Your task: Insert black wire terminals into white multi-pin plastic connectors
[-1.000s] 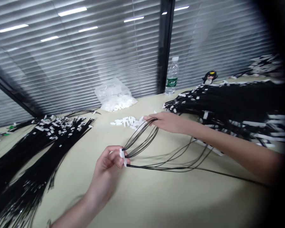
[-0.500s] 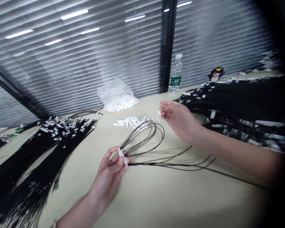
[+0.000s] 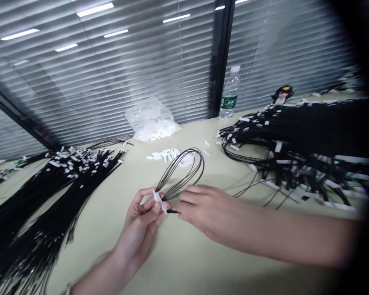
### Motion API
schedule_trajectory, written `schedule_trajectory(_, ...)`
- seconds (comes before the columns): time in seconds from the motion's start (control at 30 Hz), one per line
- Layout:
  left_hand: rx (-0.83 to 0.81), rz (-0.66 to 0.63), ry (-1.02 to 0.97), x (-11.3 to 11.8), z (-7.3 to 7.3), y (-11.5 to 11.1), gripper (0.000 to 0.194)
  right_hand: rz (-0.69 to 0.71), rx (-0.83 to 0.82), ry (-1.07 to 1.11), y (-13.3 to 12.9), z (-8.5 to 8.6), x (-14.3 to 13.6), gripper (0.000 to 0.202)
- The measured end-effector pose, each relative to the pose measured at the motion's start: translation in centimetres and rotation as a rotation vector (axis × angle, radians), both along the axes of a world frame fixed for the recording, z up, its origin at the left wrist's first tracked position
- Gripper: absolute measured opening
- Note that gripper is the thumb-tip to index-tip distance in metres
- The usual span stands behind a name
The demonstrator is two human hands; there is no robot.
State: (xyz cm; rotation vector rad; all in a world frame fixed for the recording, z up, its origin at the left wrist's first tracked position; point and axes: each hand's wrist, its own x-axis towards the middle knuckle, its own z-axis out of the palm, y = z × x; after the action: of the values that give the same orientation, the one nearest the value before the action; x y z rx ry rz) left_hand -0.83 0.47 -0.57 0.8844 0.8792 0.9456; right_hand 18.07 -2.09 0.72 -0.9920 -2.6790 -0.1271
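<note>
Head view: A person's two hands met over the near part of a pale table (image 3: 135, 170), the only view there was.
Left hand: The left hand (image 3: 141, 223) pinched a white connector (image 3: 156, 196) between thumb and fingers, the strip tilted, its upper end leaning left.
Right hand: The right hand (image 3: 207, 209) was nearly closed, its fingertips appearing to grip the lower wires (image 3: 172, 212) just beside the connector; the thumb was hidden.
Looped wires: The looped wires (image 3: 164, 180) arched up from the connector's upper end and curved back toward its middle.
Step in hand: It looked like gathering the lower wires close to the connector while the strip was held steady.
Next move: By judgement, handling those wires further called for a firm left pinch and room for the loop above the right knuckles.
White pieces: Small loose white pieces (image 3: 167, 155) lay beyond the loop, near a clear bag (image 3: 152, 119) with more inside.
Wire piles: Black bundles tipped with white lay well apart, a left pile (image 3: 64, 213) and a right pile (image 3: 320, 123).
Bottle: A bottle (image 3: 229, 96) stood upright by the blinds (image 3: 126, 73).
</note>
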Motion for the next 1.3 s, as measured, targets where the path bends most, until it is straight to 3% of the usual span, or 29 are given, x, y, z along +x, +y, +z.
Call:
schedule_trajectory(0.13, 0.016, -0.051, -0.024, -0.1, 0.0, -0.1, 0.020, -0.001, -0.331, 0.202, -0.1, 1.7, 0.2, 0.026)
schedule_trajectory(0.27, 0.035, -0.090, -0.020, -0.3, 0.1, -0.3, 0.019, -0.021, -0.630, 0.253, -0.2, 2.5, 0.3, 0.029)
schedule_trajectory(0.47, 0.054, -0.075, -0.001, -0.4, 0.2, 0.1, 0.018, -0.156, -0.739, 0.419, 0.6, 1.7, 0.9, 0.011)
schedule_trajectory(0.67, 0.060, -0.068, -0.011, -0.4, -0.1, 0.3, 0.020, -0.142, -0.543, 0.398, 0.7, 1.7, 0.8, 0.014)
schedule_trajectory(0.93, 0.052, -0.066, 0.001, -0.5, -0.1, 0.1, 0.021, -0.251, -0.687, 0.507, 0.6, 2.2, 0.9, 0.013)
schedule_trajectory(1.0, 0.055, -0.066, 0.034, -0.4, 0.0, 0.0, 0.021, -0.249, -0.824, 0.605, 0.9, 2.4, 1.0, 0.013)
schedule_trajectory(1.07, 0.048, -0.070, 0.048, -0.4, -0.1, 0.0, 0.022, -0.182, -1.068, 0.755, 1.3, 2.8, 1.2, 0.016)
schedule_trajectory(1.17, 0.029, -0.050, 0.030, -0.3, -0.1, 0.1, 0.022, -0.072, -1.433, 1.181, 2.0, 3.7, 1.9, 0.017)
schedule_trajectory(1.23, 0.015, -0.021, 0.019, -0.4, 0.0, 0.2, 0.021, -0.019, -1.466, 1.515, 2.3, 4.7, 2.7, 0.019)
schedule_trajectory(1.3, -0.001, 0.004, 0.014, -0.5, 0.0, 0.3, 0.020, 0.036, -1.366, 1.703, 2.4, 6.2, 3.8, 0.022)
